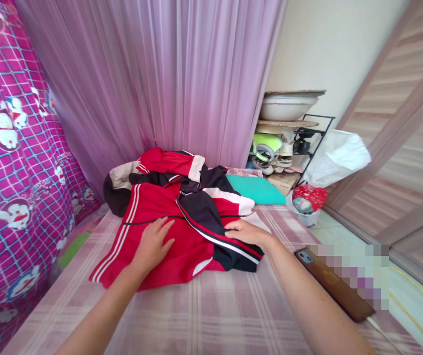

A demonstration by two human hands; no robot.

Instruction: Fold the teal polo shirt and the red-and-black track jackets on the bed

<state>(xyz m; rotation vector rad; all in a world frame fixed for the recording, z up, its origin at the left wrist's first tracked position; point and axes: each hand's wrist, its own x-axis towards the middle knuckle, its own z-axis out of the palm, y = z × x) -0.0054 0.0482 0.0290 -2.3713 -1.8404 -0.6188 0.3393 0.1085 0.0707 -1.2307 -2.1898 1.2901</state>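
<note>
A red and navy tracksuit jacket [193,246] with white stripes lies spread on a plaid-covered surface [152,320]. My left hand [154,244] rests on its red part, fingers apart and lying flat. On the navy striped part lies my right hand [246,231], its fingers stretched to the left, with nothing visibly gripped. Behind the jacket is a heap of more clothing in red, white and dark colours, including a red sleeve with a white cuff [196,167]. A dark and grey garment [117,197] is bunched at the left of the heap.
A teal flat item [258,190] lies behind on the right. A phone [330,281] with a cable lies near my right forearm. Beyond stand a rack [318,143] with shoes and basins, and a white bag [339,153]. Purple curtains [196,74] hang at the back.
</note>
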